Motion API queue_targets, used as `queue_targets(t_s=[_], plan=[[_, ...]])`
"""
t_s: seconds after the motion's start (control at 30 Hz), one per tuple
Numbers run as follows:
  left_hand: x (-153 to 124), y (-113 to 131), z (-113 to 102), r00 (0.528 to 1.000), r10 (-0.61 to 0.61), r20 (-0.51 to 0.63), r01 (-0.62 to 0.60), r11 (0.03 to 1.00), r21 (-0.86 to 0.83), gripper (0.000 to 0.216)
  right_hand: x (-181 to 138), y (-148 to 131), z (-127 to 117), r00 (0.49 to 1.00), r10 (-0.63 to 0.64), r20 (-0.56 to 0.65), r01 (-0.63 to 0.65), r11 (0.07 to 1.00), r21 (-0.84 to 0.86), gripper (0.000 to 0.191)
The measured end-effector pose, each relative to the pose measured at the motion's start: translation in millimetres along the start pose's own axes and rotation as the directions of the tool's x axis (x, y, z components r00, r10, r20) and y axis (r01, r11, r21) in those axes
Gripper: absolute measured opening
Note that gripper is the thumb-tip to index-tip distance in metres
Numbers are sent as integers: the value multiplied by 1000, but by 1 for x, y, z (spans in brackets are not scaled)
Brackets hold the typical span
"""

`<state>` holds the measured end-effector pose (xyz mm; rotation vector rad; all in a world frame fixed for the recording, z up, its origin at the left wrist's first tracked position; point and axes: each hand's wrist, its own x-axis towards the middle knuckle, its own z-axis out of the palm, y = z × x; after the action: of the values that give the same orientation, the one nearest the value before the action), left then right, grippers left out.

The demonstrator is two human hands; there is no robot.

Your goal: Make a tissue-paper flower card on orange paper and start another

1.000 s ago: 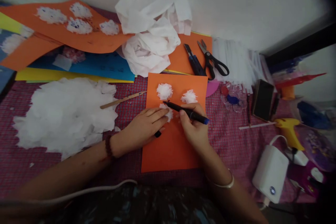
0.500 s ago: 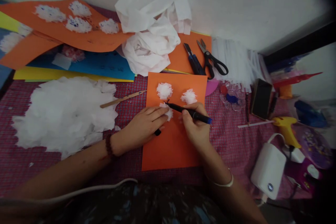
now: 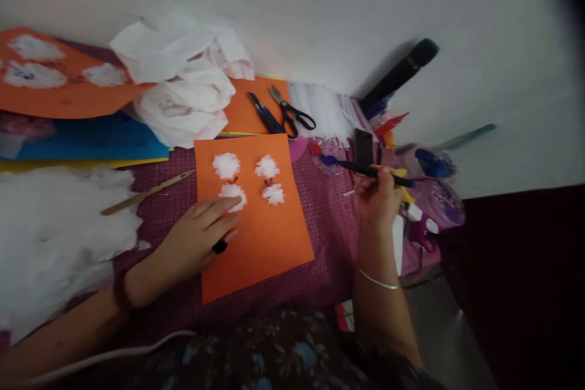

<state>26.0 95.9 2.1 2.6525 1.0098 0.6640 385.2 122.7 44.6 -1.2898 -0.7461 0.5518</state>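
Observation:
An orange sheet of paper (image 3: 260,250) lies in front of me with several white crumpled-paper puffs (image 3: 226,166) on it. Small dark marks show between the upper and lower puffs. My left hand (image 3: 196,234) rests on the sheet's left side, its fingertips at the lower left puff. A black marker cap (image 3: 220,247) is tucked in its fingers. Off the sheet to the right, my right hand (image 3: 380,198) grips a black marker (image 3: 365,169) with a blue end. The marker's tip is close to a clear flower-shaped dish (image 3: 336,164).
Scissors (image 3: 292,114) and a blue-black cutter (image 3: 265,113) lie behind the sheet. Crumpled white tissue (image 3: 187,100) sits at the back. On the left are a white paper pile (image 3: 59,237) and a wooden stick (image 3: 148,192). A phone (image 3: 364,146) lies behind the marker.
My right hand has lifted off the sheet and swung right with the marker, uncovering the lower right puff. My left hand stays on the paper. The view has turned right.

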Motion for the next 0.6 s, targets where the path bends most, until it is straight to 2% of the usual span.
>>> queue_targets(t_s=[0.13, 0.17, 0.23, 0.33, 0.43, 0.6], plan=[[-7, 23, 8, 979, 157, 131, -157, 988, -7, 24, -19, -8, 7, 988, -50, 144, 64, 994, -93, 17], [-10, 28, 11, 970, 179, 166, -179, 984, -16, 25, -19, -10, 10, 986, -88, 140, 104, 989, -109, 16], [-15, 36, 17, 962, 186, 198, -185, 982, -22, 27, -11, -10, 10, 983, -178, 50, 184, 971, -156, 15], [-20, 37, 23, 969, 183, 167, -182, 983, -23, 30, 15, 2, 1, 965, -249, -82, 219, 939, -266, 15], [-20, 32, 26, 971, 203, 124, -197, 979, -53, 29, 35, 22, -9, 971, -223, -83, 185, 926, -331, 17], [-16, 31, 25, 968, 184, 169, -165, 979, -122, 30, 44, 46, -5, 978, -209, -29, 183, 911, -369, 11]])
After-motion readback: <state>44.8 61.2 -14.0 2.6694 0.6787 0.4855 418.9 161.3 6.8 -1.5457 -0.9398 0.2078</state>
